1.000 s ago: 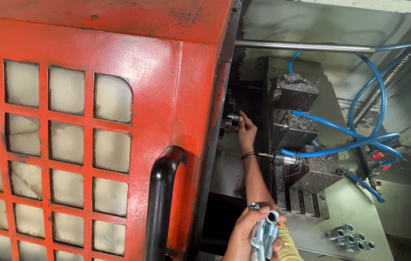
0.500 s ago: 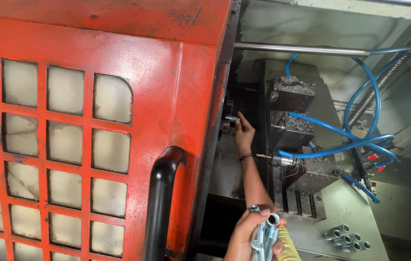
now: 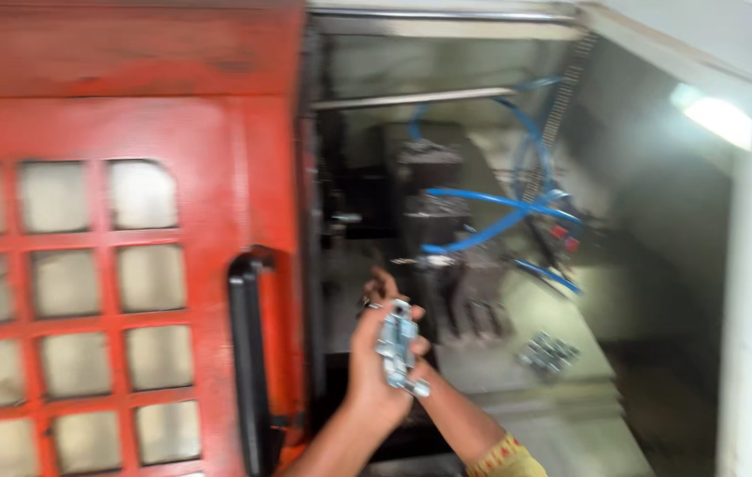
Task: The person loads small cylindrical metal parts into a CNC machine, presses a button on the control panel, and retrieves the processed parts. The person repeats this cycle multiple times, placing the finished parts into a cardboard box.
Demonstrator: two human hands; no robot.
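"Filling the left half of the view is the red door (image 3: pixel 84 132) of the machine, with its grid of small panes. What lies to the right of it?"

"The open bay, dim and blurred, with blue hoses (image 3: pixel 491 208) looping across it. A black handle (image 3: pixel 248 353) runs down the door's edge."

"And the person's hands?"

"The left hand (image 3: pixel 367 362) is raised just right of that handle, its fingers clenched round a bunch of metal fittings (image 3: pixel 396 340). The bunch stands nearly upright, its long axis running up and down, and both ends stick out of the fist."

"The other one?"

"The right hand (image 3: pixel 382 287) comes up from a yellow sleeve (image 3: pixel 504 459) and sits behind and just above the left, mostly hidden. Whether its fingers grip anything cannot be told. It is nearer the bay's interior, and the left is nearer the door."

"Anything smaller?"

"A few loose fittings (image 3: pixel 548 352) lie on the sloping ledge (image 3: pixel 588 309) inside, well right of both hands."
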